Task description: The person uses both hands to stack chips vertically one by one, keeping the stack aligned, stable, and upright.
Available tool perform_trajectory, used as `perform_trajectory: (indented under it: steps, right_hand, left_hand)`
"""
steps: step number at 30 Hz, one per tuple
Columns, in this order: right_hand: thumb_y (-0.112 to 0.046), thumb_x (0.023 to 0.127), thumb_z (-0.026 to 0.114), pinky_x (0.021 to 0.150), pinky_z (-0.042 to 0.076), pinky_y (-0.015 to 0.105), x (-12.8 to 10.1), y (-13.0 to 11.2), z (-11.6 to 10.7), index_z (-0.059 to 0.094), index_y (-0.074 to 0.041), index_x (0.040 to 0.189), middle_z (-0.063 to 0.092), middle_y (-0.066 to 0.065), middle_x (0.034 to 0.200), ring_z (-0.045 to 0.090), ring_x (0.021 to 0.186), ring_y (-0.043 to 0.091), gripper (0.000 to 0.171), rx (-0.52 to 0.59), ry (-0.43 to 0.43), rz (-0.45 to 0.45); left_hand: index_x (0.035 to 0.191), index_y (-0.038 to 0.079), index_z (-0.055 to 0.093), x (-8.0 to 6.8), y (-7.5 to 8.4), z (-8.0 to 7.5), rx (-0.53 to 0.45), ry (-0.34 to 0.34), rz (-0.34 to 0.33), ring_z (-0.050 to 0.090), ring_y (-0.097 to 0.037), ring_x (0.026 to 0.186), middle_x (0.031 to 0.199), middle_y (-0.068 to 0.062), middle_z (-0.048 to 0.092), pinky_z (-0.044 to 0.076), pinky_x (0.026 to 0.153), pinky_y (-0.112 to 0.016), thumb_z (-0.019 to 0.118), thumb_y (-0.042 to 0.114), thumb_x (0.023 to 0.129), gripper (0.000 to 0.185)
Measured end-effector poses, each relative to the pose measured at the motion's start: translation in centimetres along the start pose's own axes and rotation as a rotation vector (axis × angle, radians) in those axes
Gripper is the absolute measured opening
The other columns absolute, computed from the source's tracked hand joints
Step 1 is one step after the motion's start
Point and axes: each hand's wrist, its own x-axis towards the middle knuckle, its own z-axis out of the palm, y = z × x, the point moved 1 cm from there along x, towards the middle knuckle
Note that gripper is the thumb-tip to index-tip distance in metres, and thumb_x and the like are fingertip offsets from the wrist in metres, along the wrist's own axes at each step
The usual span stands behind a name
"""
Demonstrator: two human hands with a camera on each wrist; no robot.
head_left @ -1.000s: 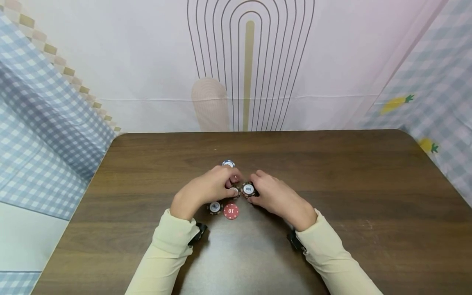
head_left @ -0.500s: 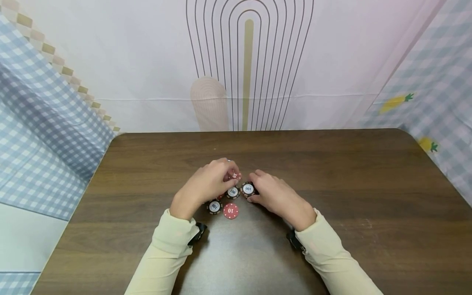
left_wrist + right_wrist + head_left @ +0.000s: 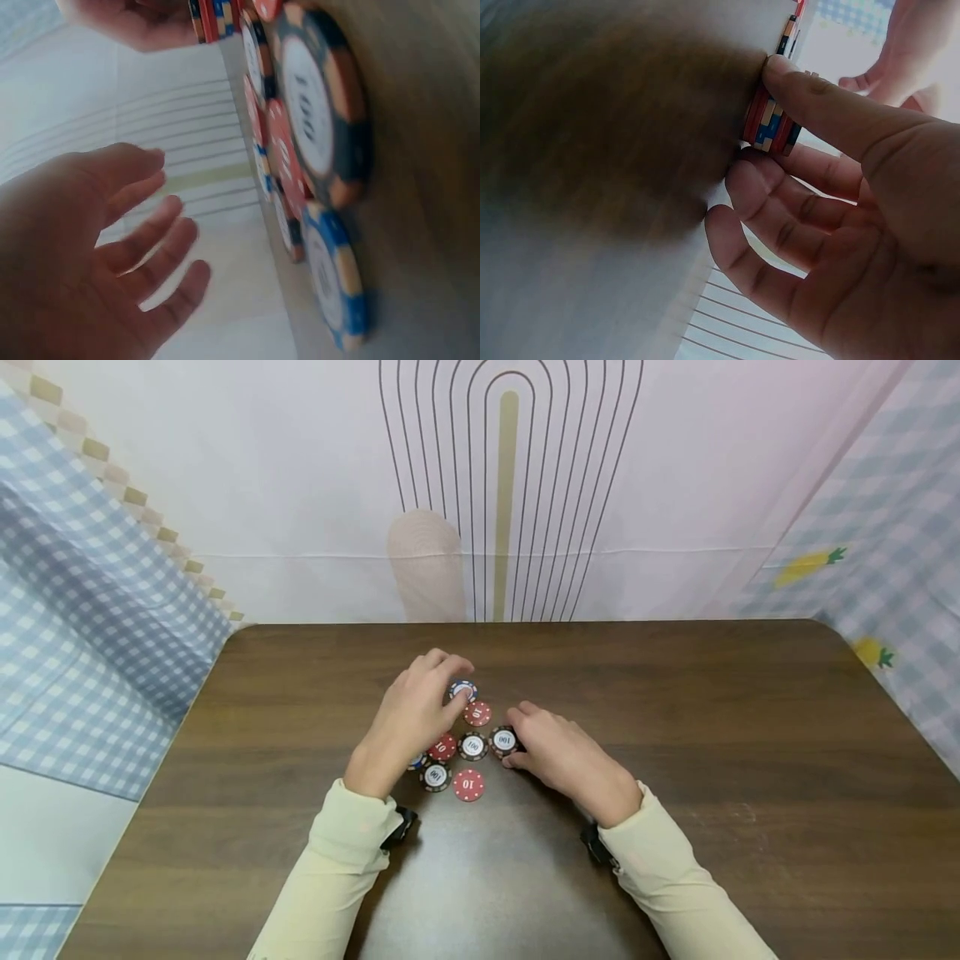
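My left hand (image 3: pixel 414 710) hovers over the loose poker chips, thumb and fingers spread apart and holding nothing. Beneath its thumb and fingertips lies a blue-and-white chip (image 3: pixel 463 688). A red 10 chip (image 3: pixel 477 714) lies just nearer. Thumb and fingers of my right hand (image 3: pixel 562 757) grip a short chip stack (image 3: pixel 504 741), standing on the table. Its top is a black 100 chip; red, blue and black edges show in the stack (image 3: pixel 771 124) in the right wrist view. Left of it lies another black 100 chip (image 3: pixel 473 747).
More chips lie toward the left wrist: a red 10 chip (image 3: pixel 442 747), a black 100 chip (image 3: pixel 436 777) and a partly covered blue chip (image 3: pixel 417 762). Another red 10 chip (image 3: pixel 468 785) is nearest the person. The brown wooden table (image 3: pixel 712 718) ends at a patterned curtain (image 3: pixel 315 493).
My left hand has let go of a red 10 chip, which now lies flat, and has moved away toward the far blue chip with its fingers spread. The right hand stays at its stack.
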Motion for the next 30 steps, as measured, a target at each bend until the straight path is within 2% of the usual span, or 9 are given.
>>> perform_trajectory:
  steps: [3,7,13,21,25,30]
  right_hand:
    - [-0.021,0.091,0.085,0.07,0.057,0.045,-0.1,0.0,0.0,0.064,-0.004,0.105,0.062,0.007,0.101,0.062,0.08,0.021,0.03,0.006,0.004,-0.003]
    - [-0.021,0.091,0.085,0.068,0.056,0.044,-0.1,0.0,0.1,0.064,-0.005,0.103,0.061,0.006,0.099,0.06,0.079,0.02,0.029,0.011,0.009,-0.008]
    - [-0.021,0.091,0.085,0.068,0.056,0.044,-0.1,0.0,0.1,0.063,-0.006,0.102,0.06,0.006,0.099,0.06,0.079,0.02,0.029,0.015,0.014,-0.013]
    - [-0.022,0.091,0.085,0.071,0.057,0.045,0.1,0.1,-0.1,0.064,-0.005,0.106,0.061,0.007,0.102,0.062,0.082,0.021,0.031,0.01,-0.006,0.006]
    - [-0.021,0.092,0.084,0.071,0.057,0.045,0.1,0.1,0.0,0.063,-0.005,0.106,0.061,0.008,0.102,0.061,0.082,0.021,0.031,0.007,-0.007,0.001]
    - [-0.02,0.092,0.084,0.072,0.056,0.046,0.1,0.1,0.1,0.063,-0.004,0.106,0.061,0.009,0.102,0.061,0.082,0.022,0.031,0.005,-0.009,-0.001]
  left_hand:
    - [0.133,0.012,0.069,0.0,-0.7,0.0,-0.01,-0.048,-0.051,0.06,-0.033,0.125,0.133,-0.011,0.065,0.05,0.104,-0.052,0.071,0.02,0.101,0.034]
    - [0.136,0.012,0.067,-0.2,-1.5,-0.1,-0.001,-0.097,-0.084,0.058,-0.036,0.13,0.138,-0.014,0.063,0.049,0.106,-0.056,0.071,0.021,0.101,0.037]
    - [0.137,0.012,0.067,-0.4,-2.1,-0.9,0.035,-0.179,-0.106,0.059,-0.034,0.129,0.136,-0.012,0.064,0.049,0.105,-0.058,0.071,0.024,0.101,0.038]
    - [0.137,0.012,0.068,-0.8,-2.1,-1.8,0.053,-0.304,-0.139,0.062,-0.027,0.126,0.135,-0.008,0.066,0.049,0.104,-0.06,0.072,0.029,0.1,0.041]
    - [0.136,0.013,0.069,-0.9,-2.1,-1.8,0.072,-0.334,-0.166,0.062,-0.026,0.124,0.133,-0.008,0.067,0.049,0.104,-0.06,0.074,0.031,0.098,0.042]
    - [0.132,0.012,0.069,-1.0,-2.2,-1.4,0.106,-0.34,-0.198,0.064,-0.03,0.118,0.128,-0.01,0.067,0.052,0.097,-0.061,0.078,0.035,0.096,0.043]
